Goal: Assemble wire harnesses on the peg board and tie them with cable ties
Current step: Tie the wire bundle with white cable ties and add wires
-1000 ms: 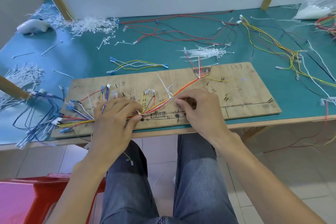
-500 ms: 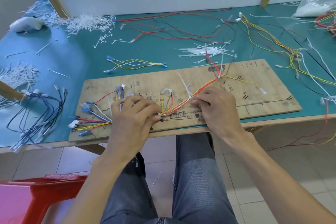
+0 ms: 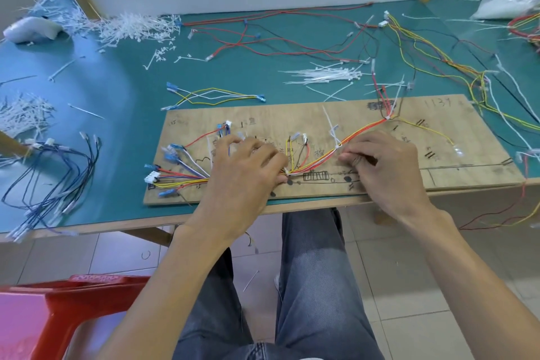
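On the teal table (image 3: 117,90) the peg board (image 3: 438,166) lay along the near edge, its length running left to right. Across it the wire bundle (image 3: 359,131) ran diagonally, from fanned connectors at the near left up towards the far right. The left hand (image 3: 242,172) pinched the bundle low down between thumb and curled fingers. The right hand (image 3: 385,166), fingers curled with tips together, met the same run further along, though what it gripped could not be told. A fastened cable tie (image 3: 333,131) sat just beyond the right fingertips, so the right hand was nearer
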Motion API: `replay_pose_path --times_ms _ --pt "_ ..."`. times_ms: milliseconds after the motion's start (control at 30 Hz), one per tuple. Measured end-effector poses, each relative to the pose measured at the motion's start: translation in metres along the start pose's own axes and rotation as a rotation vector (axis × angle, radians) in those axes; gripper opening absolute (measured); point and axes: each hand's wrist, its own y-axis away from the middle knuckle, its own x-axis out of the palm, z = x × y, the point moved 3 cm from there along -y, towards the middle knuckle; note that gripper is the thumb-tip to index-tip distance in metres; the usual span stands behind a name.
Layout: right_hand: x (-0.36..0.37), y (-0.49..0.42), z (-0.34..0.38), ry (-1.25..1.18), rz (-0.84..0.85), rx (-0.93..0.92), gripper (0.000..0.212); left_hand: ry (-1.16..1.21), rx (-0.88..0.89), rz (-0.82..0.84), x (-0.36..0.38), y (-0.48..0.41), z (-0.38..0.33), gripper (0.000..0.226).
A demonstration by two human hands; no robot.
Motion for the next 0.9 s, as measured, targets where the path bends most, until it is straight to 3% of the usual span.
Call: replay_pose_path --times_ms 100,233,300,433,567,633,733,833,900 --pt "-0.005 0.000 0.000 -0.123 0.046 0.140 0.017 -0.085 0.043 0.020 0.010 -0.003 -0.002 0.010" --pt "0.002 0.004 0.028 -0.014 0.175 0.015 0.046 -0.090 0.055 -0.083 0.017 0.003 -0.005 0.015" --pt "0.010 0.006 0.040 0.044 0.229 -0.027 0.054 -0.023 0.019 -0.154 0.015 0.003 -0.005 0.009" --pt "0.024 0.008 0.052 0.013 0.211 0.077 0.075 0.135 -0.102 -0.228 0.009 0.001 -0.001 0.007" --pt "0.035 -0.004 0.065 0.205 0.111 -0.004 0.039 0.124 -0.091 -0.164 0.002 0.007 -0.002 0.013" --pt "0.043 -0.010 0.068 0.108 0.101 0.067 0.024 0.122 -0.138 -0.100 -0.005 0.015 0.004 0.038" --pt "0.052 -0.008 0.074 -0.153 -0.057 0.090 0.018 0.138 -0.321 -0.100 -0.019 0.028 0.020 0.065" --pt "0.059 -0.006 0.084 -0.241 -0.255 0.001 0.029 0.092 -0.406 -0.082 -0.022 0.036 0.026 0.054" --pt "0.066 -0.007 0.085 -0.282 -0.325 -0.009 0.031 -0.001 -0.338 -0.067 -0.021 0.037 0.025 0.034"
